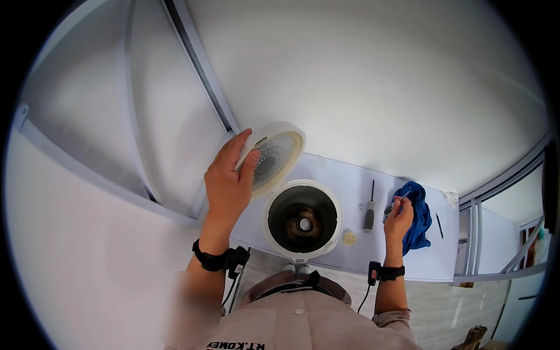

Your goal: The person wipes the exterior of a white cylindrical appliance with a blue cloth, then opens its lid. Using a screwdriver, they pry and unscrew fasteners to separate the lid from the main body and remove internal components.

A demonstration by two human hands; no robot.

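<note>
A white rice cooker [337,236] stands on the table with its lid tilted up. The inner pot is out, so the dark, brown-stained inside shows, with a round metal centre piece. My left hand [230,175] grips the edge of the raised lid [294,143], thumb on the inner side. To the right, my right hand [399,219] is closed in a pinch beside a crumpled blue cloth [417,233]. Something small and pale shows at its fingertips, too small to name. A grey-handled screwdriver [369,216] lies between the cooker and this hand.
A small round cream-coloured part [349,237] lies right of the cooker. Beyond the cloth lies a thin dark pencil-like stick [439,226]. Crumpled white material [451,199] sits at the table's far right corner. White walls and metal framing [204,64] enclose the table.
</note>
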